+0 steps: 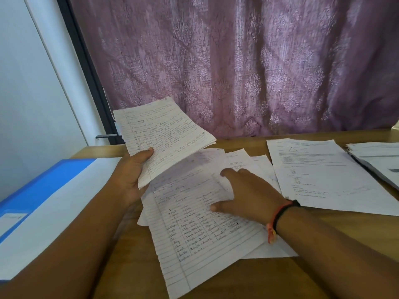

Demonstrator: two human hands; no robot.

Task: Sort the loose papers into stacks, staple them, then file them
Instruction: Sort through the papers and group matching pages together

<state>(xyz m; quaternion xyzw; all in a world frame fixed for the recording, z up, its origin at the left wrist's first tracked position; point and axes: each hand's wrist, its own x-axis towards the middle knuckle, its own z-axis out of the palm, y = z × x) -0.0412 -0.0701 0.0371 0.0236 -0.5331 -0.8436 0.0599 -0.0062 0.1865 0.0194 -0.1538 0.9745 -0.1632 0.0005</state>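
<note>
Our left hand (131, 175) grips a thin, floppy sheaf (164, 134) above the table's (237, 277) far-left edge; our right hand (244, 195) presses flat on the loose pile (194, 223) mid-table (light, slippery; best pinched at corners).

Wooden table (216, 283). At left, blue folder (43, 190), lying flat. In the middle, loose pile (205, 244) of lined handwritten sheets, fanned and overlapping. Just right of it, printed stack (319, 169); at far right edge, second stack (377, 156), partly cut off.
</note>
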